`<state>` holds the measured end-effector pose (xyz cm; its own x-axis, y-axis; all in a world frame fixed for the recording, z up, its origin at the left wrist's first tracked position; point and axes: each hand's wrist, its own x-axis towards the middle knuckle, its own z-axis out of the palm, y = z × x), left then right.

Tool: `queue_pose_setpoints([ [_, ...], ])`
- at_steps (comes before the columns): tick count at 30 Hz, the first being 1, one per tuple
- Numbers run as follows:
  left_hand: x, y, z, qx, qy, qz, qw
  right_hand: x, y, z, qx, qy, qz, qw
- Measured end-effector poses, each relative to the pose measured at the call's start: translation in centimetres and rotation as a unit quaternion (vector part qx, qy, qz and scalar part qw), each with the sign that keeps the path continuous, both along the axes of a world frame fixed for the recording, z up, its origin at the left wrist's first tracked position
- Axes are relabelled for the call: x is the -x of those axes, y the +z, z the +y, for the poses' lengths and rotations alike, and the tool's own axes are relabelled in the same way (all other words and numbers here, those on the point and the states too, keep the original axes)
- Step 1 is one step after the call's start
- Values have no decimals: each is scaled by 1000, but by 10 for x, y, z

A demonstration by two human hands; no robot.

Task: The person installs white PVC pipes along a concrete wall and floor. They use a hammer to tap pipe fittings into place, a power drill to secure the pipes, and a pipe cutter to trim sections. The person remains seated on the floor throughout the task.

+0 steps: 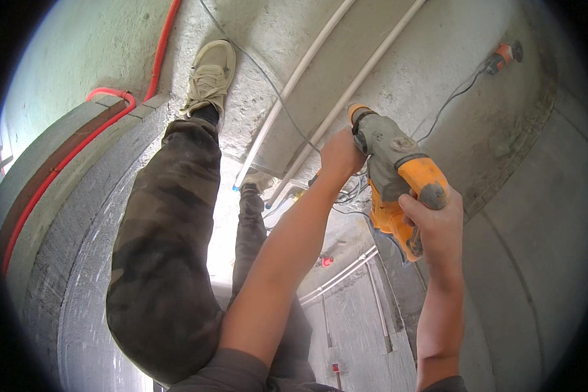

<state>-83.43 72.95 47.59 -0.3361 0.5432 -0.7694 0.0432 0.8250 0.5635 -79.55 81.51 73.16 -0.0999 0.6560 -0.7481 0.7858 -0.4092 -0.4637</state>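
A grey and orange rotary hammer drill (393, 153) is held between my two hands, right of the middle. My left hand (342, 153) is closed at its front end, just below the orange collar; the part it grips is hidden by the fingers. My right hand (436, 222) wraps round the rear handle, its thumb near the dark end of the orange housing. No bit shows clearly at the front of the drill. Below my left hand, dark cables (354, 194) lie in loose loops.
A red and black angle grinder (501, 59) lies on the concrete at upper right, trailing its cord. Two white pipes (366, 68) run across the floor. Along the block ledge (78, 140) at left goes a red pipe (46, 186). My shoe (210, 75) rests near a thin grey cable (261, 70).
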Motion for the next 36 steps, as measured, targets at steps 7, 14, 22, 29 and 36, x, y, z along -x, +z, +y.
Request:
queue_pose_setpoints([
  [7, 3, -2, -3, -21, 2, 11, 1000, 0, -3, -4, 1, -4, 15, 1000],
  [14, 12, 0, -4, -35, -13, 16, 999, 1, -6, -8, 4, -22, 23, 999],
  [22, 11, 15, -10, -42, -33, 15, 998, -8, 12, -24, -14, -30, -5, 999],
  [29, 13, 37, -23, -58, -13, -2, 998, 8, 45, -44, -75, -34, -105, 991],
  [36, 15, 118, -19, -63, -16, -50, 997, 11, 122, -53, -101, -32, -141, 984],
])
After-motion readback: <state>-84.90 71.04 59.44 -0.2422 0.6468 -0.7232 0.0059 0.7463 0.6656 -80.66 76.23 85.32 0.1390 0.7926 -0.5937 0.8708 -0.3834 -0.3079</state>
